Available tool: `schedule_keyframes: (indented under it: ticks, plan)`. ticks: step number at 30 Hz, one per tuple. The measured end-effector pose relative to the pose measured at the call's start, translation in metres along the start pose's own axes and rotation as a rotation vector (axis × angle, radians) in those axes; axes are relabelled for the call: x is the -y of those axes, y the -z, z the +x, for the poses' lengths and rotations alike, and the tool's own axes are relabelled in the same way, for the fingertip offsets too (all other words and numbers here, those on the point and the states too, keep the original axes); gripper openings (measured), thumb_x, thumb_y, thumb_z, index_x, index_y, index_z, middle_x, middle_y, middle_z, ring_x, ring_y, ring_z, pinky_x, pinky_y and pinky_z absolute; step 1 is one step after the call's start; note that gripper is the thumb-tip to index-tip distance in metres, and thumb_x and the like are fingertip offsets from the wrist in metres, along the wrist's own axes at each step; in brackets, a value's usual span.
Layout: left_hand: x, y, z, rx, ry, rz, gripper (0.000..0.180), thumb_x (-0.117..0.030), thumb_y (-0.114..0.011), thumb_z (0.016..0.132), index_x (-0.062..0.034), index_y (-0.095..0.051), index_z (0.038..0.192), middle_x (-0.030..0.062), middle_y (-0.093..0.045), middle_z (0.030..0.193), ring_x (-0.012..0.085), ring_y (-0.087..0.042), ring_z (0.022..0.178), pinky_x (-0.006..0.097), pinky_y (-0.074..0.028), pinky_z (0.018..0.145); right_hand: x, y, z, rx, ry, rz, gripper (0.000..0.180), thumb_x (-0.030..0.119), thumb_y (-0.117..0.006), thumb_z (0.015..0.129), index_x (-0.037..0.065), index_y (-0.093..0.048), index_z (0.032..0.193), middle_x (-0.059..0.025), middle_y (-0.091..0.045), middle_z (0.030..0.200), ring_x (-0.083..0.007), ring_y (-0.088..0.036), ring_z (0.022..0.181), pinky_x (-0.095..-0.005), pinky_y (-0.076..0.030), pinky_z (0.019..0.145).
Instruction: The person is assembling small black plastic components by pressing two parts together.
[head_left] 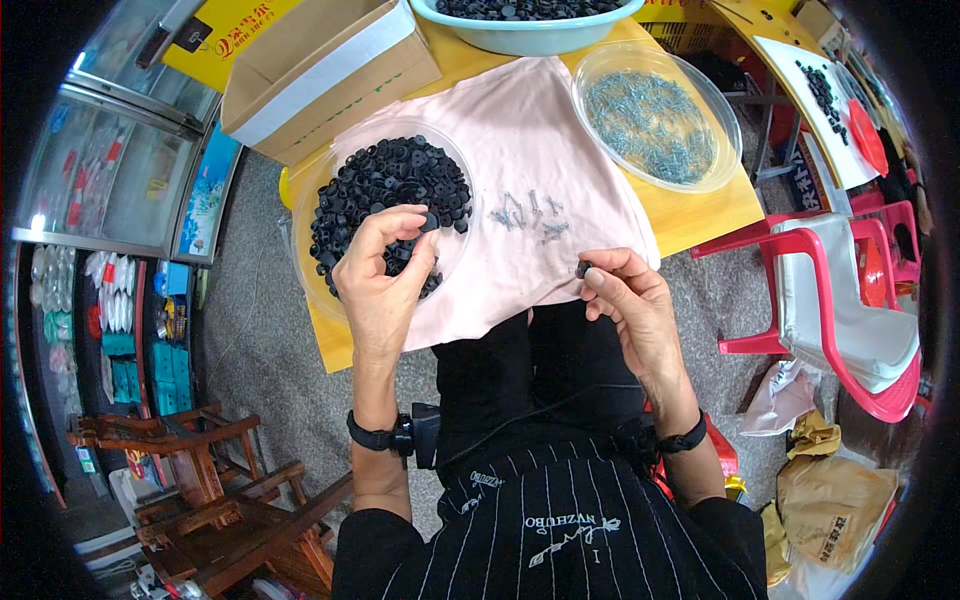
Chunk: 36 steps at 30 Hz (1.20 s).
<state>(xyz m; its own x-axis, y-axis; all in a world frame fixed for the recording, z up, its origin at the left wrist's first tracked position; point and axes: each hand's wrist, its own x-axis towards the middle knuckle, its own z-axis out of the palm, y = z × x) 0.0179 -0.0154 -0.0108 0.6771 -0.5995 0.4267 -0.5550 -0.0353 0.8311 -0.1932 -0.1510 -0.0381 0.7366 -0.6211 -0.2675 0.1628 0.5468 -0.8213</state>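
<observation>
My left hand (383, 275) is raised over the near edge of a clear round tray (300, 262), pinching a small black plastic cap (429, 221) between thumb and fingertips. Loose black caps (395, 170) of the same sort are heaped in that tray. To the right, above the edge of a pale pink cloth (480, 290), my right hand (632, 300) is closed on another small black plastic piece (584, 268); its exact shape is partly covered by the fingers. Between the hands, a little farther off, several loose screws (530, 213) lie on the cloth.
A clear round tub (735, 150) of screws stands at the far right of the yellow table (700, 215). Behind are a cardboard box (340, 85) and a pale blue basin (530, 38) of black pieces. A pink chair (760, 343) stands right, wooden furniture (205, 480) lower left.
</observation>
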Motion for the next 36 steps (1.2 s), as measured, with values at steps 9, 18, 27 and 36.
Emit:
schedule_keyframes:
  ticks: [9,18,27,36]
  plan:
    - [-0.005,0.002,0.001,0.021,-0.056,0.202,0.033,0.007,-0.069,0.074,-0.0031,-0.067,0.105,0.0059,-0.065,0.094,0.0109,-0.059,0.081,0.024,-0.049,0.073,0.000,0.001,0.001,-0.008,-0.003,-0.008,0.020,0.009,-0.065,0.087,0.000,-0.064,0.106,-0.0042,-0.064,0.087,-0.0075,-0.059,0.073,-0.0209,-0.050,0.063]
    - [0.002,0.001,-0.004,0.047,0.125,-0.113,0.025,0.008,-0.070,0.076,-0.0004,-0.065,0.099,0.0026,-0.064,0.090,0.0064,-0.058,0.074,0.020,-0.048,0.070,-0.001,0.000,0.001,-0.011,0.003,-0.008,0.021,0.009,-0.066,0.087,0.000,-0.064,0.106,-0.0041,-0.065,0.088,-0.0076,-0.059,0.073,-0.0211,-0.050,0.063]
    - [-0.005,0.011,-0.010,0.039,0.180,-0.281,0.026,0.011,-0.064,0.081,0.0018,-0.060,0.105,0.0078,-0.065,0.101,0.0105,-0.062,0.092,0.022,-0.049,0.084,0.002,-0.012,0.001,0.017,0.043,-0.078,0.020,0.010,-0.065,0.088,0.000,-0.063,0.106,-0.0037,-0.064,0.087,-0.0078,-0.058,0.072,-0.0205,-0.049,0.064]
    - [-0.035,-0.016,-0.035,0.154,0.252,-0.473,0.023,0.008,-0.062,0.083,0.0033,-0.058,0.105,0.0159,-0.065,0.106,0.0183,-0.066,0.091,0.029,-0.053,0.084,0.009,-0.016,-0.007,0.051,0.043,-0.003,0.023,0.009,-0.064,0.088,0.000,-0.063,0.109,-0.0052,-0.065,0.087,-0.0088,-0.059,0.072,-0.0205,-0.049,0.065]
